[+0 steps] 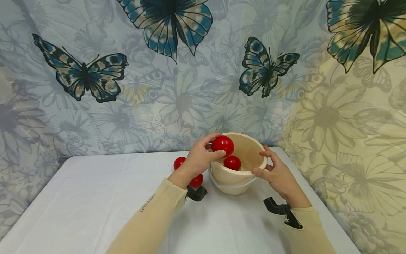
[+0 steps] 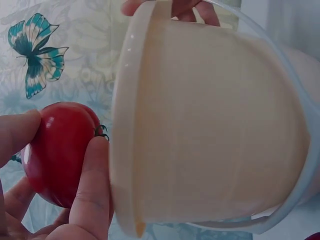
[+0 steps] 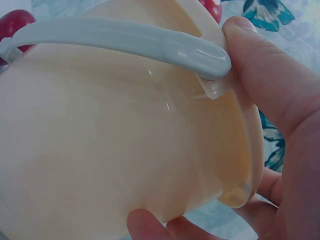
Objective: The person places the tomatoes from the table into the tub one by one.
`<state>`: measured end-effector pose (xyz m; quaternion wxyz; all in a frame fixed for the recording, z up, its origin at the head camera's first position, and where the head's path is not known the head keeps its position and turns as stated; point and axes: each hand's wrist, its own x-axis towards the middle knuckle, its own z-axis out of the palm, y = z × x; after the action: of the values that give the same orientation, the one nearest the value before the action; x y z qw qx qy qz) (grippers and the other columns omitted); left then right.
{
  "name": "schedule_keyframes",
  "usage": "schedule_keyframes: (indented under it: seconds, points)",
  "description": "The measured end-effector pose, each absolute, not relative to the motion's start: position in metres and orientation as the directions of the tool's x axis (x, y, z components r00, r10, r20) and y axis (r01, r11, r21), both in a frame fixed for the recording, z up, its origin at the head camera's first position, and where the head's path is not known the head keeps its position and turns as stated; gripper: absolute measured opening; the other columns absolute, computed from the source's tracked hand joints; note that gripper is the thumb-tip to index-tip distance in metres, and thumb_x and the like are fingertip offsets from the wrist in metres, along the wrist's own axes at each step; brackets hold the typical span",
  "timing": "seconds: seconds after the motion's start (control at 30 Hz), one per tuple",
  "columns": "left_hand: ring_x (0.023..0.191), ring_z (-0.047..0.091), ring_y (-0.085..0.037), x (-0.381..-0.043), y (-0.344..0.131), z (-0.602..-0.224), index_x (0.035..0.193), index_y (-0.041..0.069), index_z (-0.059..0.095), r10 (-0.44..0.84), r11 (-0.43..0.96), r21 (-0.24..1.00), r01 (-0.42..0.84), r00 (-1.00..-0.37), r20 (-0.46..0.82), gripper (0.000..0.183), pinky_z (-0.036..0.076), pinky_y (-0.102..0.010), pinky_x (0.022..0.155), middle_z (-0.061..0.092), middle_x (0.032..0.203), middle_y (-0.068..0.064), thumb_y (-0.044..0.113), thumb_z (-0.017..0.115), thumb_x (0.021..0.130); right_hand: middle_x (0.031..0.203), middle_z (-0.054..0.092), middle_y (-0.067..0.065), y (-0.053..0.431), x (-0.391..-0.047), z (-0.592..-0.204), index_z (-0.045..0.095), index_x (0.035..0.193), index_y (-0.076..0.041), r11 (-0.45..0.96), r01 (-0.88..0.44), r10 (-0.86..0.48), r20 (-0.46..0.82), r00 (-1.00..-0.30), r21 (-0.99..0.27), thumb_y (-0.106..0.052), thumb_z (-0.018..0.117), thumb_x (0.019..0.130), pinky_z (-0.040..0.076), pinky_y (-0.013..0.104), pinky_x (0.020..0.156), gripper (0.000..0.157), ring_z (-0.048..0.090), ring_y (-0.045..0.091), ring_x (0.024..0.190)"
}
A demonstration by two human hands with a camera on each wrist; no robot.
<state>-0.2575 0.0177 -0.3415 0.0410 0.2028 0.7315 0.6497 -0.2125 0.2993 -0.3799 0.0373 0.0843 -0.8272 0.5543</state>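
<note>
A red tomato (image 1: 223, 145) is held between the fingers and thumb of my left hand (image 1: 197, 157), over the left side of the bucket's mouth. Its small green stem shows in the left wrist view, where the tomato (image 2: 60, 155) is just beside the rim. The cream bucket (image 1: 229, 177) tilts a little on the table, its pale handle (image 3: 125, 42) hanging down. My right hand (image 1: 280, 176) grips the bucket's right rim, thumb at the front and fingers behind. Inside the bucket lies another tomato (image 1: 232, 163); the bucket's floor is partly hidden.
Two more tomatoes sit left of the bucket: one farther back (image 1: 179, 162), one nearer (image 1: 196, 181), both partly covered by my left hand and wrist. The white-covered table (image 1: 104, 197) meets a butterfly-patterned cloth (image 1: 184, 102) close behind the bucket.
</note>
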Motion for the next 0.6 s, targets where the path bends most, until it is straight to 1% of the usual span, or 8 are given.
schedule_keyframes:
  seconds: [0.17, 0.27, 0.43, 0.6]
  points:
    - [0.115, 0.053, -0.026, -0.2582, 0.0227, -0.3424, 0.145, 0.025, 0.053, 0.332, 0.089, 0.972, 0.219, -0.926, 0.178, 0.058, 0.055, -0.033, 0.087, 0.053, 0.135, 0.000, 0.020, 0.074, 0.091, 0.166, 0.005, 0.000, 0.2996, -0.2127, -0.3796, 0.034, 0.145, 0.001, 0.380, -0.179, -0.095, 0.155, -0.983, -0.908, -0.023, 0.077, 0.090, 0.053, 0.024, 0.088, 0.074, 0.052, 0.042, 0.125]
    - [0.113, 0.054, -0.024, -0.2588, 0.0235, -0.3417, 0.146, 0.025, 0.052, 0.328, 0.101, 0.973, 0.208, -0.930, 0.165, 0.059, 0.055, -0.033, 0.087, 0.053, 0.134, 0.001, 0.021, 0.074, 0.091, 0.166, 0.006, -0.001, 0.2992, -0.2123, -0.3790, 0.034, 0.145, 0.000, 0.380, -0.178, -0.093, 0.154, -0.984, -0.908, -0.022, 0.077, 0.090, 0.053, 0.024, 0.087, 0.073, 0.052, 0.042, 0.126]
    - [0.110, 0.054, -0.022, -0.2596, 0.0230, -0.3424, 0.147, 0.025, 0.050, 0.333, 0.137, 0.968, 0.210, -0.930, 0.154, 0.060, 0.055, -0.032, 0.086, 0.053, 0.132, 0.001, 0.023, 0.074, 0.092, 0.166, 0.005, -0.001, 0.2992, -0.2119, -0.3789, 0.034, 0.145, 0.000, 0.393, -0.172, -0.092, 0.148, -0.985, -0.903, -0.024, 0.077, 0.091, 0.053, 0.025, 0.088, 0.073, 0.052, 0.041, 0.126]
    - [0.110, 0.054, -0.022, -0.2602, 0.0224, -0.3431, 0.149, 0.024, 0.048, 0.338, 0.155, 0.963, 0.221, -0.928, 0.158, 0.062, 0.055, -0.032, 0.086, 0.053, 0.133, 0.001, 0.024, 0.073, 0.093, 0.166, 0.005, -0.001, 0.2997, -0.2135, -0.3800, 0.034, 0.144, 0.000, 0.410, -0.176, -0.100, 0.148, -0.984, -0.895, -0.026, 0.076, 0.091, 0.052, 0.025, 0.088, 0.072, 0.051, 0.042, 0.127]
